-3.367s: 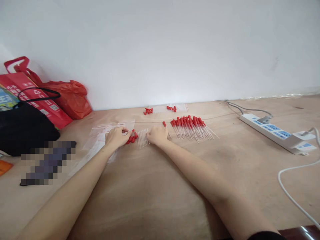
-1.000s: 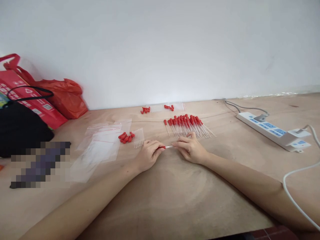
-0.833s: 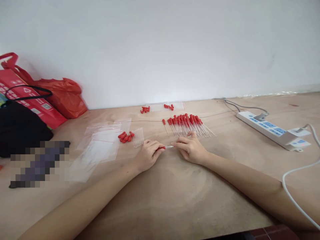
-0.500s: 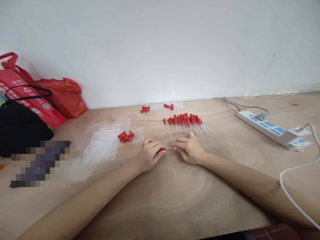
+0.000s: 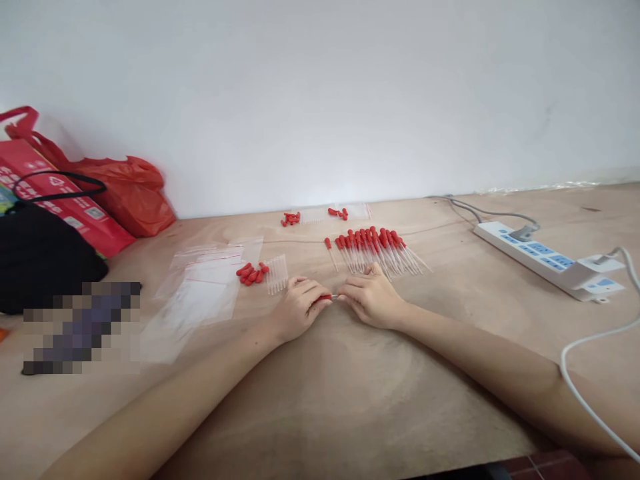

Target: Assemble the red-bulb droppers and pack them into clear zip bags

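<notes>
White wall [image 5: 320, 100]: behind the row of capped droppers [image 5: 367, 243], which I take as my landmark.
Wooden tabletop [image 5: 350, 413]: beneath the row, grain showing.
Red printed carrier bag [image 5: 47, 190] and red plastic bag [image 5: 135, 193]: far left of the row, overlapping.
Black bag [image 5: 47, 260]: far left of the row, in front of the red pair.
Power strip [image 5: 540, 260]: right of the row, set at a slant, a grey plug seated in it.
Zip-lock bags [image 5: 210, 283], clear: left of the row, lying flat in a loose, overlapping spread.
The row itself: bulb ends toward the wall, glassy tips fanned toward my side; one dropper stands slightly apart at its left end.
Left hand [image 5: 303, 307]: in front of the row, to its left; I have its fingers clamped on a red rubber bulb [image 5: 323, 299].
Right hand [image 5: 373, 297]: just in front of the row; its fingertips pinch a clear tube [image 5: 335, 297].
Bare tubes [image 5: 277, 275]: left of the row, side by side, near the left hand.
Loose red bulbs [image 5: 253, 273]: farther left of the row, heaped just beside those tubes.
Workpiece: bulb and tube, in line between both hands, before the row's left end. Fingers cover much of it; I cannot tell how deep the tube sits.
</notes>
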The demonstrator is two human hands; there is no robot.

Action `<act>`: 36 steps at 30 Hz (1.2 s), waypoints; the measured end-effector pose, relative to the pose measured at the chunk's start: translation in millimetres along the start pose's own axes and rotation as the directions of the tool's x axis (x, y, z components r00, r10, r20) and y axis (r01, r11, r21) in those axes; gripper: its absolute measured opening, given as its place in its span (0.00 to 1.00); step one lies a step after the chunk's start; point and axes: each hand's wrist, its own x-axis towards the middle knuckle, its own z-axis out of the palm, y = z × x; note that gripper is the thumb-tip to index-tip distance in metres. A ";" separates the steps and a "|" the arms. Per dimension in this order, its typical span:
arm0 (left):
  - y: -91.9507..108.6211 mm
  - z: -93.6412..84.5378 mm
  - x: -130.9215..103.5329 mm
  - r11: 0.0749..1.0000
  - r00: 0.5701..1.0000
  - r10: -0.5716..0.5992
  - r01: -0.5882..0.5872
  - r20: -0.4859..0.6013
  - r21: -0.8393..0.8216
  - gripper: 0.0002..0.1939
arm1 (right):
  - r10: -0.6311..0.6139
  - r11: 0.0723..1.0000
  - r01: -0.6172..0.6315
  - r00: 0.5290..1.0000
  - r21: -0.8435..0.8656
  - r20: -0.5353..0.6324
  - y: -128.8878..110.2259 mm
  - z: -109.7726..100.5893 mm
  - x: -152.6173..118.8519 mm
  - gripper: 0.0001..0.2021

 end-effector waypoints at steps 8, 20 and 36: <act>-3.1 -1.7 -5.0 1.000 1.000 0.001 -0.001 -0.001 0.000 0.06 | -0.043 0.999 0.041 0.996 -0.022 -0.072 3.9 0.2 -7.1 0.12; -0.3 -2.7 -6.9 0.997 0.999 -0.047 0.048 0.015 -0.062 0.06 | -0.071 0.997 0.068 0.989 -0.022 -0.127 4.3 -0.9 -12.0 0.12; 0.3 -3.8 -7.1 1.000 0.996 -0.018 0.020 -0.087 0.024 0.07 | -0.104 0.983 0.081 0.985 -0.164 -0.139 -7.1 -1.5 -8.2 0.10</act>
